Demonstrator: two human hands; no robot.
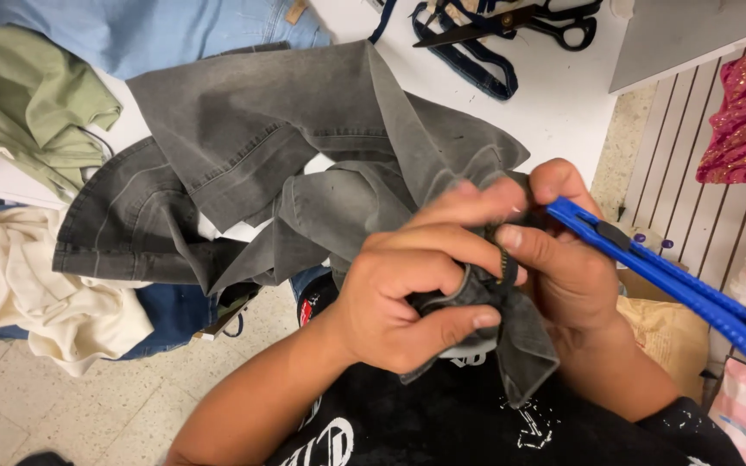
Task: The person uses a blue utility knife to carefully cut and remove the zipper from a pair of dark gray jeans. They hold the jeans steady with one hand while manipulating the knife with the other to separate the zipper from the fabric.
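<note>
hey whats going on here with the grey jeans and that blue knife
A person is working on a pair of grey jeans spread over a white table. The left hand bunches the fabric around a zipper, while the right hand holds a blue utility knife against that spot. Black scissors and other clothes, including a green garment, lie on the table.

Two hands (407, 293) (563, 259), one grey jeans (287, 147), one blue knife (666, 276), one scissors (511, 22), one green garment (28, 95).
</note>
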